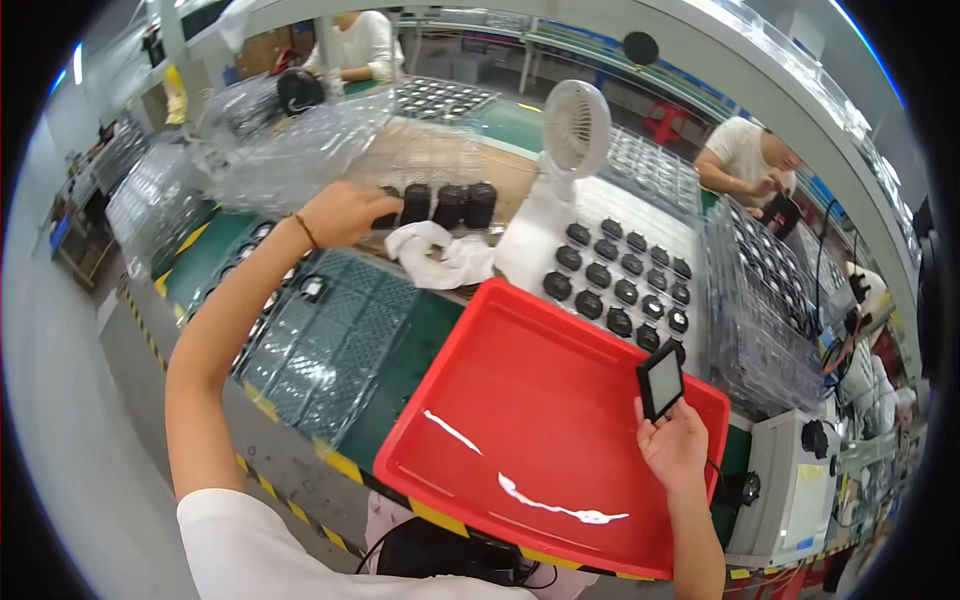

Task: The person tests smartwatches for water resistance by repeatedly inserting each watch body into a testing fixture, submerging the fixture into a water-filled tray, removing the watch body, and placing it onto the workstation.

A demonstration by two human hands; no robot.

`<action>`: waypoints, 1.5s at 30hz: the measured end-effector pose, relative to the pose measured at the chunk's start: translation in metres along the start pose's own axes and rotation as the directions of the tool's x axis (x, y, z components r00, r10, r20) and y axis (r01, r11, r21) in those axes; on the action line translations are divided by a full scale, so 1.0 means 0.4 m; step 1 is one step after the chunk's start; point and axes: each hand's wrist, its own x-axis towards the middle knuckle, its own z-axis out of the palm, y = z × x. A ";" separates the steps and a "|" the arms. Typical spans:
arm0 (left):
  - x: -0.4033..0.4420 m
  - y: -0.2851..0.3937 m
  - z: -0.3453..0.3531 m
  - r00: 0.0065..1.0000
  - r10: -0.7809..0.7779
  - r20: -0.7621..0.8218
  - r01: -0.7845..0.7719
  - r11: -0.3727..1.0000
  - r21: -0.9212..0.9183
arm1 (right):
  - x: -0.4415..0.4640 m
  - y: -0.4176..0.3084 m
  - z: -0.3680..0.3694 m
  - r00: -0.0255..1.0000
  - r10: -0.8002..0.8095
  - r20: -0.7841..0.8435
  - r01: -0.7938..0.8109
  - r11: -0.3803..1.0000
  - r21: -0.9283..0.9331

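Observation:
My left hand (pixel 352 213) reaches to the back left, its fingers closed on the leftmost black piece (pixel 388 207) of a row. Several similar black blocks (pixel 450 205) stand to its right on the brown bench board. Just below lies a crumpled white cloth (pixel 440 255). Over the right side of a red tray (pixel 430 420), my right hand (pixel 676 442) holds up a flat rectangular device (pixel 662 382) with a black frame and pale grey face. Fingers and thumb grip its lower edge. Beyond the tray, round black units (pixel 597 275) sit in rows on a white board (pixel 525 240).
A white fan (pixel 577 130) stands behind the board. Stacked clear plastic trays (pixel 755 300) are at right, beside a white box (pixel 785 490). Clear blister trays (pixel 320 340) lie at left, plastic bags (pixel 270 150) behind. Two co-workers (pixel 745 160) sit across the benches.

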 end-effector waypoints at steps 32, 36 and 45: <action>-0.257 -0.006 0.171 0.808 -0.576 -0.126 0.583 0.812 0.020 | 0.010 0.006 -0.033 0.976 -0.026 0.215 -0.012 0.985 0.171; -0.118 0.084 0.165 0.736 -0.673 -0.066 0.473 0.582 -0.661 | 0.011 0.020 -0.019 0.987 -0.108 0.119 0.118 0.990 -0.078; 0.244 0.649 -0.005 0.933 -0.073 0.353 0.162 -0.791 -0.591 | 0.004 0.050 -0.003 0.979 -0.169 0.112 0.200 0.889 -0.411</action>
